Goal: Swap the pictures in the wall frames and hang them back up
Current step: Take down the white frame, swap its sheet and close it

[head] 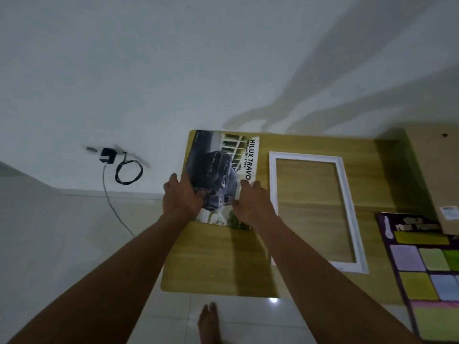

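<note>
Glossy rectangular poster [218,165], white rectangular frame [305,156]

We have picture [221,167] flat on table [248,269], left end, far edge near wall. Our left hand [182,197] rests on its left edge, right hand [250,202] on its near right corner. Frame [305,155] just right of picture. Chart [422,264] right of frame, board [434,170] overlapping chart's far end. Charger [107,155] on wall, left of table.

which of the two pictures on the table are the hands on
The HILUX TRAVO truck picture, left of the white frame: the left hand and right hand rest on it. The purple chart of coloured squares lies untouched at the right.
</note>
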The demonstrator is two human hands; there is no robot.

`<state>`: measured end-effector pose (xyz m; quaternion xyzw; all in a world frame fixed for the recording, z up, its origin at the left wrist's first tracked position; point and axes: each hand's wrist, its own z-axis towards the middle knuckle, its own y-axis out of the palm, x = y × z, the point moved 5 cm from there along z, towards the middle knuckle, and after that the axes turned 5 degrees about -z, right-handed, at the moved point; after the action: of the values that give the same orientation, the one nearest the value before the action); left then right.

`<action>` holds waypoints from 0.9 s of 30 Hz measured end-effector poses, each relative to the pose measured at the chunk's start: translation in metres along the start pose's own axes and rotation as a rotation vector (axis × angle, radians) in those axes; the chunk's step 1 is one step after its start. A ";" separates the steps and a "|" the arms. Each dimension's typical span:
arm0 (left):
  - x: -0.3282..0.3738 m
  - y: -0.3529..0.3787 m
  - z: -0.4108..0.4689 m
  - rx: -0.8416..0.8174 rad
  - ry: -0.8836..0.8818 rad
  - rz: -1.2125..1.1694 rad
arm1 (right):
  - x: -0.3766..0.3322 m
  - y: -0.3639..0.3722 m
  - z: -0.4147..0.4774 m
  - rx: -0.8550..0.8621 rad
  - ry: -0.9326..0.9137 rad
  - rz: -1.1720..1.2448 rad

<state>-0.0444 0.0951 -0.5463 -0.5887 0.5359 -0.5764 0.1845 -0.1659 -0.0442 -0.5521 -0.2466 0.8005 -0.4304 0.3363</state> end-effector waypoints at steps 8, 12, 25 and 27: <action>-0.021 -0.001 0.022 -0.006 -0.008 -0.164 | -0.015 0.007 0.012 0.129 0.166 0.155; -0.020 -0.009 0.028 -0.042 0.004 -0.177 | -0.015 0.004 0.016 0.159 0.255 0.269; -0.040 -0.032 0.039 -0.285 -0.104 -0.822 | -0.004 0.003 0.018 0.294 0.390 0.737; -0.041 -0.035 0.037 -0.293 -0.102 -0.851 | 0.000 -0.002 0.018 0.318 0.399 0.853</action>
<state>0.0124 0.1271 -0.5467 -0.8041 0.3124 -0.4893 -0.1280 -0.1520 -0.0545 -0.5572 0.2446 0.8034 -0.4099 0.3560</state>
